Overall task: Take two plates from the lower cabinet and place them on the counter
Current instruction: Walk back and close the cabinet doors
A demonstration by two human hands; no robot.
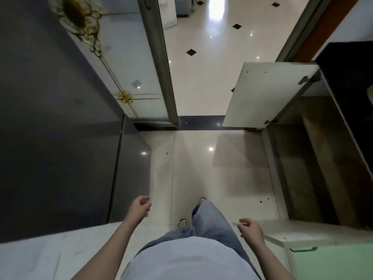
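The lower cabinet (314, 158) runs down the right side of the frame, its interior dark brown and dim. Its white door (268, 93) stands swung wide open at right centre. No plates can be made out inside; too dark.

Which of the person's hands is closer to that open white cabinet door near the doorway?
The right hand. It hangs low on the same side as the open cabinet door, which stands ahead of it. The left hand is across the floor, beside the dark appliance.
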